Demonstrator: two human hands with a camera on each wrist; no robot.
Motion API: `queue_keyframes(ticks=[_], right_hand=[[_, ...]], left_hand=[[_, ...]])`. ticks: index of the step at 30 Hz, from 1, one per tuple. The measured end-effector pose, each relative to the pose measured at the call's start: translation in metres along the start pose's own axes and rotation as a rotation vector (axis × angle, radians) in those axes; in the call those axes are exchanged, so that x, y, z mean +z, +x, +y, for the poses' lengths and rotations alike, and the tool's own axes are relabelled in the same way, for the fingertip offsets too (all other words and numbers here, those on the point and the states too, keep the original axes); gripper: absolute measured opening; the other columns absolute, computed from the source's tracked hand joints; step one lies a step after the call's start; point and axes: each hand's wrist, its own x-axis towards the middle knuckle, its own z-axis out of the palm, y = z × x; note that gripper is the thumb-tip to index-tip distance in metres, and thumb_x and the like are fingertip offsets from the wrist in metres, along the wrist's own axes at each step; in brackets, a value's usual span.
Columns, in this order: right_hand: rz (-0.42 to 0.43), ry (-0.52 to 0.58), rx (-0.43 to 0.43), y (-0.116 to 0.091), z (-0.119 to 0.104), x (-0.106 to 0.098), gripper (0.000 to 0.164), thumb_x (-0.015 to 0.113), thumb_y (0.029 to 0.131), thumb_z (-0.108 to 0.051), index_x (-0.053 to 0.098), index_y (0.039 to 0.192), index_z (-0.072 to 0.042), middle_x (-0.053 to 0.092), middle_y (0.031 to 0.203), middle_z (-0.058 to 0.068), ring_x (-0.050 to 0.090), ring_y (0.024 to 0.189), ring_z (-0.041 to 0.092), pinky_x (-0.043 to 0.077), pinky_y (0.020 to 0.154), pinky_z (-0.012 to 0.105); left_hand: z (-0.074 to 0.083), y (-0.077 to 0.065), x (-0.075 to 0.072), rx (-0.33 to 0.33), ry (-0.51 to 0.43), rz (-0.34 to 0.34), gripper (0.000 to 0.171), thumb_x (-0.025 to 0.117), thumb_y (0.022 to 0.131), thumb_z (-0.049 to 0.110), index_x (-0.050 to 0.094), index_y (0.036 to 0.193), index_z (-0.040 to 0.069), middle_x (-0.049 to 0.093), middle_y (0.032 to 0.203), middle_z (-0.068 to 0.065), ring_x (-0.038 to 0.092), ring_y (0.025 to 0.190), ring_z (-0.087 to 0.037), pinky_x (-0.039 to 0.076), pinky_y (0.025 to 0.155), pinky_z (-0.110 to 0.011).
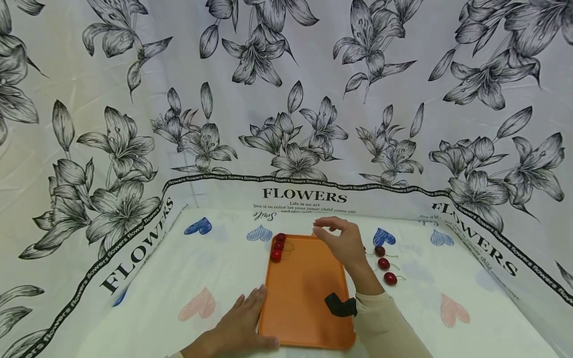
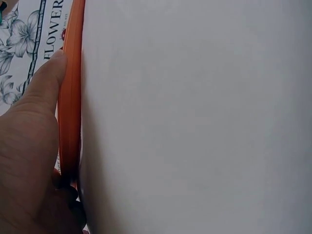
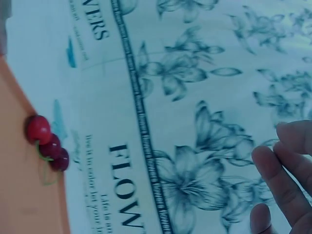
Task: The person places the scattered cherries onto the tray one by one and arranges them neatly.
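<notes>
An orange tray (image 1: 304, 298) lies on the cloth, with three red cherries (image 1: 276, 255) in a row at its far left corner. My left hand (image 1: 239, 323) rests against the tray's left edge near its front corner, fingers extended. The left wrist view shows a finger (image 2: 46, 80) lying along the orange rim. Above the tray's far right part is my right hand (image 1: 342, 243), its fingers bent loosely and thumb close to the index finger. No cherry shows at those fingertips (image 3: 265, 161) in the right wrist view. Several cherries (image 1: 383, 263) with green stems lie right of the tray.
The white cloth (image 1: 147, 308) has printed blue and pink hearts. Behind and beside it rises a flower-printed curtain (image 1: 286, 139) with a dark lettered band. A black strap (image 1: 341, 305) hangs from the right wrist above the tray.
</notes>
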Motion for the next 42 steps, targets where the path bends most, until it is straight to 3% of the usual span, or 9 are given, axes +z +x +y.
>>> queue_keyframes(ticks=[8, 11, 14, 17, 21, 27, 30, 37, 42], right_hand=[[0.088, -0.072, -0.043, -0.019, -0.015, -0.035, 0.021, 0.074, 0.088, -0.027, 0.076, 0.105, -0.015, 0.066, 0.108, -0.001, 0.048, 0.099, 0.024, 0.043, 0.073, 0.040], [0.127, -0.075, -0.045, -0.028, -0.018, -0.049, 0.020, 0.073, 0.089, -0.024, 0.075, 0.105, -0.013, 0.066, 0.105, 0.002, 0.051, 0.096, 0.021, 0.043, 0.079, 0.037], [0.180, -0.091, -0.027, -0.039, -0.018, -0.062, 0.020, 0.073, 0.089, -0.022, 0.075, 0.106, -0.012, 0.066, 0.101, 0.002, 0.054, 0.084, 0.018, 0.047, 0.071, 0.033], [0.237, -0.071, -0.009, -0.048, -0.012, -0.076, 0.021, 0.074, 0.088, -0.019, 0.075, 0.106, -0.009, 0.067, 0.102, 0.004, 0.052, 0.086, 0.016, 0.039, 0.071, 0.031], [0.313, -0.024, 0.016, -0.054, 0.000, -0.092, 0.022, 0.074, 0.087, -0.013, 0.073, 0.107, -0.003, 0.070, 0.103, 0.006, 0.049, 0.090, 0.018, 0.034, 0.068, 0.030], [0.414, -0.031, 0.124, -0.059, 0.025, -0.108, 0.025, 0.073, 0.088, -0.016, 0.073, 0.109, -0.003, 0.068, 0.096, 0.001, 0.046, 0.082, 0.021, 0.032, 0.044, 0.027], [0.438, -0.027, 0.156, -0.059, 0.040, -0.110, 0.025, 0.073, 0.088, -0.017, 0.073, 0.108, -0.002, 0.069, 0.097, 0.000, 0.046, 0.085, 0.020, 0.034, 0.048, 0.026], [0.393, -0.092, 0.300, -0.063, 0.081, -0.108, 0.036, 0.070, 0.090, -0.031, 0.070, 0.116, -0.005, 0.066, 0.105, -0.001, 0.046, 0.099, 0.016, 0.036, 0.076, 0.031], [0.354, -0.114, 0.405, -0.066, 0.101, -0.102, 0.040, 0.070, 0.089, -0.035, 0.070, 0.118, -0.007, 0.066, 0.111, 0.003, 0.045, 0.100, 0.017, 0.043, 0.075, 0.028]], left_hand=[[0.001, -0.001, -0.002, 0.016, 0.014, 0.000, 0.128, 0.064, 0.061, 0.081, 0.016, 0.155, 0.008, 0.019, 0.158, -0.007, 0.015, 0.144, -0.028, 0.007, 0.112, -0.055], [0.002, -0.001, -0.003, 0.013, 0.006, -0.001, 0.128, 0.065, 0.061, 0.081, 0.017, 0.155, 0.009, 0.019, 0.158, -0.007, 0.015, 0.144, -0.027, 0.007, 0.112, -0.055], [0.003, -0.001, -0.002, -0.002, -0.008, -0.009, 0.129, 0.065, 0.059, 0.081, 0.017, 0.155, 0.010, 0.018, 0.159, -0.004, 0.014, 0.144, -0.026, 0.005, 0.113, -0.053], [0.003, -0.001, -0.001, -0.012, -0.012, -0.014, 0.129, 0.065, 0.058, 0.082, 0.017, 0.155, 0.011, 0.017, 0.159, -0.003, 0.013, 0.144, -0.025, 0.004, 0.113, -0.053], [0.003, -0.001, 0.000, -0.005, 0.008, -0.009, 0.129, 0.064, 0.059, 0.083, 0.017, 0.155, 0.011, 0.018, 0.159, -0.004, 0.013, 0.144, -0.025, 0.006, 0.112, -0.054], [0.002, 0.000, -0.002, 0.003, 0.030, -0.003, 0.128, 0.063, 0.060, 0.083, 0.017, 0.155, 0.011, 0.017, 0.159, -0.003, 0.013, 0.145, -0.024, 0.006, 0.113, -0.053], [0.003, 0.001, -0.003, 0.004, 0.032, 0.003, 0.129, 0.063, 0.059, 0.083, 0.016, 0.155, 0.011, 0.017, 0.159, -0.003, 0.012, 0.145, -0.024, 0.005, 0.113, -0.053], [0.002, 0.001, -0.002, 0.019, 0.028, 0.016, 0.128, 0.063, 0.061, 0.082, 0.017, 0.155, 0.008, 0.018, 0.159, -0.006, 0.014, 0.144, -0.026, 0.007, 0.112, -0.054], [0.001, 0.002, 0.000, 0.017, 0.035, 0.011, 0.128, 0.063, 0.061, 0.082, 0.017, 0.155, 0.008, 0.018, 0.159, -0.006, 0.014, 0.144, -0.026, 0.007, 0.112, -0.054]])
